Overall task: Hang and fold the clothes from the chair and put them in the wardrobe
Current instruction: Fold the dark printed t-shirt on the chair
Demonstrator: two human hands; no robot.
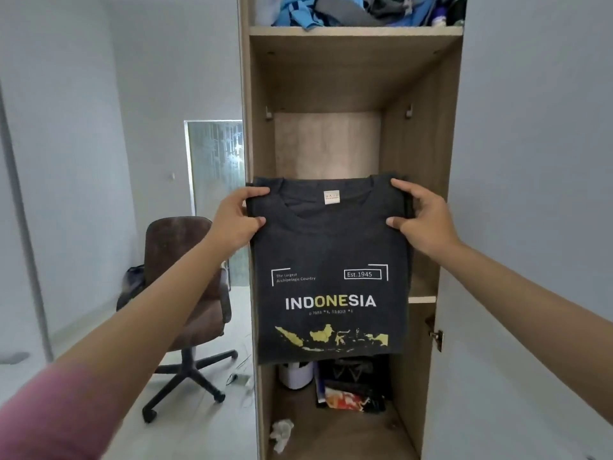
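shirt: my folded dark T-shirt (pixel 331 260) – held up before the open wardrobe (pixel 421 161)
left grip (pixel 237 220): pinching its top-left edge
right grip (pixel 421 217): pinching top-right
chair (pixel 185 260): behind, left

Your folded dark grey printed T-shirt (pixel 331 270) hides the wardrobe's middle shelf (pixel 422 299); top-shelf blue-grey clothes pile (pixel 358 9) cropped; shirt's small print unreadable.

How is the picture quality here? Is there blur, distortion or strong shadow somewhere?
Head view: soft, even daylight with no hard shadows or glare; the T-shirt print reads sharply between the left hand and right hand; wide-angle distortion bends the wardrobe sides and stretches the forearms; the pink sleeve at the corner is blurred.
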